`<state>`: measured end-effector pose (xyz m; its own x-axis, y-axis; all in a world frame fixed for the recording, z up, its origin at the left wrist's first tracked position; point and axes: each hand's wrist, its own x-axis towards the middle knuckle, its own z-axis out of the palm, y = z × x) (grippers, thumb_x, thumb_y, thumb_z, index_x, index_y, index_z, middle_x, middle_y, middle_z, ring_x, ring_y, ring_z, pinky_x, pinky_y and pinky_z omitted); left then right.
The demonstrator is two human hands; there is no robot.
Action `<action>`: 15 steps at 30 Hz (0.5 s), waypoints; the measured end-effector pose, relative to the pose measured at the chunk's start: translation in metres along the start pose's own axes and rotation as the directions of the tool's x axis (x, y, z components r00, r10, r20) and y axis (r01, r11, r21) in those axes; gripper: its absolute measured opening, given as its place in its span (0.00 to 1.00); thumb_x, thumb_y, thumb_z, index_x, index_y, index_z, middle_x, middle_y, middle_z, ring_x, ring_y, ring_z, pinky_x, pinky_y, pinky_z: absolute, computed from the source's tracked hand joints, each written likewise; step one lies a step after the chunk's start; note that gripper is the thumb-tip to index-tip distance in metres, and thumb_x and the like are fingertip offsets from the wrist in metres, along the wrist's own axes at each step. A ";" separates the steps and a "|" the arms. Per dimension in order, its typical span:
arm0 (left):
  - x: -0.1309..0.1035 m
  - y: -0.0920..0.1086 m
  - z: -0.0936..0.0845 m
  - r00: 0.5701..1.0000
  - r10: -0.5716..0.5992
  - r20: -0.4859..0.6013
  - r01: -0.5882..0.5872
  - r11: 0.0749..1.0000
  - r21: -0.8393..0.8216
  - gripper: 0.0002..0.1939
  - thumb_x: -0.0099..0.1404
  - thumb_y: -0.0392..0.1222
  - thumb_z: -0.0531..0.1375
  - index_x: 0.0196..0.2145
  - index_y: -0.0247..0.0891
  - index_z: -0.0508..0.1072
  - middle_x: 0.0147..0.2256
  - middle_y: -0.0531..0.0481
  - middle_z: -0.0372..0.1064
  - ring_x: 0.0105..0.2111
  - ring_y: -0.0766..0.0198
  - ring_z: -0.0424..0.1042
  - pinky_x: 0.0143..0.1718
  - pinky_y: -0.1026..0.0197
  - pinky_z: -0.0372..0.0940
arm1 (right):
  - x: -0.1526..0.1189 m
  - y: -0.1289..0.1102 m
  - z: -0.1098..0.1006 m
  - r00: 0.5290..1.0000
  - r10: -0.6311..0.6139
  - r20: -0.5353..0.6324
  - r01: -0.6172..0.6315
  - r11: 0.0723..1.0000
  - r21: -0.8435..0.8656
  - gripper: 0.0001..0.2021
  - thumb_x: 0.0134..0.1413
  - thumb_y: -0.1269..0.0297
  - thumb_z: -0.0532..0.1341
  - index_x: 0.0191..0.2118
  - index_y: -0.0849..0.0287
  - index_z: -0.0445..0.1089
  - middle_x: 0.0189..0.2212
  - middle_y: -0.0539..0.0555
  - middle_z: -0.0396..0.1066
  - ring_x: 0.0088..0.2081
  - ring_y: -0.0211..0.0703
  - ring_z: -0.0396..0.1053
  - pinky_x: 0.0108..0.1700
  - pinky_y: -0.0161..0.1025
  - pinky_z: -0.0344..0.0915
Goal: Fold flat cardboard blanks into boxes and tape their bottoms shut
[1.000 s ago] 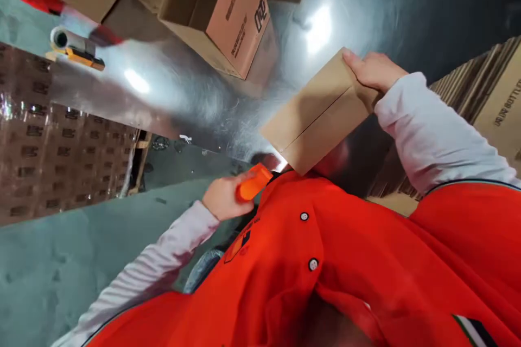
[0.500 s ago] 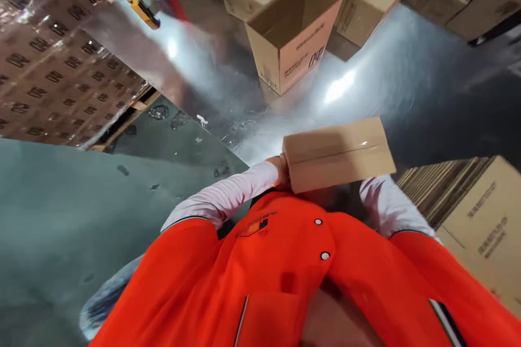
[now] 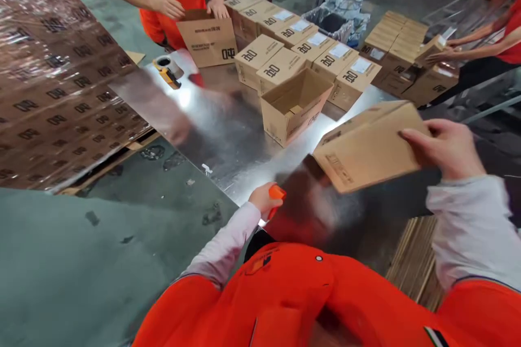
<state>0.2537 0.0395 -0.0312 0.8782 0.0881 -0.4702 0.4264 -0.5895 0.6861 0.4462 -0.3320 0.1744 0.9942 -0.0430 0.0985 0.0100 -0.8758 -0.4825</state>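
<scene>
My right hand (image 3: 451, 146) grips one edge of a brown cardboard box (image 3: 366, 149), thumb on its outer face. The box is tilted above the shiny metal table (image 3: 228, 130), and its underside is hidden. Near the table's front edge my left hand (image 3: 262, 199) is closed around a small orange tool (image 3: 277, 193); its kind cannot be made out. Beyond the held box stands an upright open carton (image 3: 297, 105) with its top uncovered.
Closed cartons (image 3: 321, 59) stand in rows on the table. A tape dispenser (image 3: 169, 71) lies at the far left. Across the table a co-worker's hands (image 3: 171, 6) touch another carton (image 3: 209, 40). A wrapped pallet stack (image 3: 61, 92) stands left; flat cardboard (image 3: 413, 260) is stacked at right.
The box has turned and moved right, now held by my right hand alone. My left hand has come away from it and shows an orange tool. The view has tilted up, revealing co-workers.
</scene>
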 end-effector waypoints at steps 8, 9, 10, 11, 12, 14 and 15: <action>-0.048 -0.069 -0.035 0.990 -0.141 -0.016 0.141 0.990 -0.009 0.30 0.57 0.38 0.69 0.58 0.40 0.75 0.49 0.46 0.82 0.48 0.54 0.82 0.52 0.58 0.75 | 0.045 -0.139 0.196 0.875 -0.271 0.400 0.420 0.837 -0.352 0.33 0.69 0.58 0.63 0.73 0.65 0.57 0.53 0.72 0.74 0.54 0.64 0.74 0.53 0.49 0.67; -0.053 -0.078 -0.041 0.986 -0.168 -0.026 0.168 0.986 -0.002 0.29 0.58 0.39 0.69 0.58 0.40 0.76 0.48 0.46 0.82 0.48 0.54 0.82 0.51 0.58 0.74 | 0.050 -0.150 0.208 0.846 -0.282 0.452 0.458 0.819 -0.346 0.39 0.68 0.58 0.65 0.77 0.63 0.50 0.55 0.72 0.74 0.54 0.65 0.74 0.52 0.49 0.67; -0.059 -0.086 -0.047 0.980 -0.194 -0.037 0.195 0.981 0.010 0.29 0.58 0.40 0.69 0.58 0.40 0.76 0.47 0.45 0.82 0.47 0.53 0.82 0.51 0.57 0.74 | 0.054 -0.159 0.217 0.817 -0.294 0.496 0.493 0.802 -0.336 0.42 0.68 0.57 0.66 0.78 0.61 0.48 0.56 0.72 0.74 0.54 0.65 0.74 0.52 0.49 0.67; -0.064 -0.093 -0.052 0.975 -0.219 -0.049 0.220 0.975 0.024 0.29 0.58 0.40 0.69 0.58 0.39 0.76 0.46 0.45 0.82 0.47 0.51 0.82 0.51 0.55 0.74 | 0.057 -0.167 0.223 0.794 -0.307 0.525 0.520 0.790 -0.325 0.40 0.68 0.57 0.65 0.78 0.60 0.50 0.56 0.72 0.74 0.55 0.65 0.74 0.52 0.48 0.66; -0.069 -0.100 -0.057 0.969 -0.241 -0.061 0.244 0.969 0.037 0.29 0.58 0.41 0.69 0.58 0.39 0.76 0.46 0.44 0.82 0.48 0.50 0.82 0.51 0.54 0.73 | 0.059 -0.174 0.227 0.778 -0.324 0.537 0.541 0.781 -0.313 0.35 0.69 0.58 0.64 0.76 0.60 0.55 0.56 0.71 0.74 0.55 0.63 0.73 0.52 0.47 0.66; -0.078 -0.113 -0.064 0.956 -0.282 -0.082 0.287 0.957 0.051 0.30 0.59 0.41 0.69 0.59 0.40 0.76 0.47 0.43 0.82 0.50 0.48 0.81 0.51 0.54 0.72 | 0.056 -0.184 0.230 0.755 -0.381 0.534 0.587 0.757 -0.289 0.23 0.71 0.62 0.61 0.67 0.63 0.66 0.54 0.70 0.75 0.54 0.59 0.73 0.52 0.44 0.65; -0.082 -0.118 -0.066 0.950 -0.300 -0.090 0.305 0.951 0.051 0.30 0.59 0.41 0.69 0.59 0.41 0.76 0.47 0.44 0.82 0.51 0.48 0.81 0.51 0.55 0.72 | 0.050 -0.189 0.231 0.733 -0.412 0.542 0.619 0.735 -0.278 0.18 0.72 0.64 0.59 0.62 0.64 0.70 0.53 0.70 0.76 0.53 0.57 0.74 0.51 0.43 0.65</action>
<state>0.1454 0.1548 -0.0374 0.7258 0.3324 -0.6023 0.6622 -0.5747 0.4808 0.5184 -0.0575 0.0691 0.7821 0.5900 -0.2003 0.5930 -0.8036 -0.0515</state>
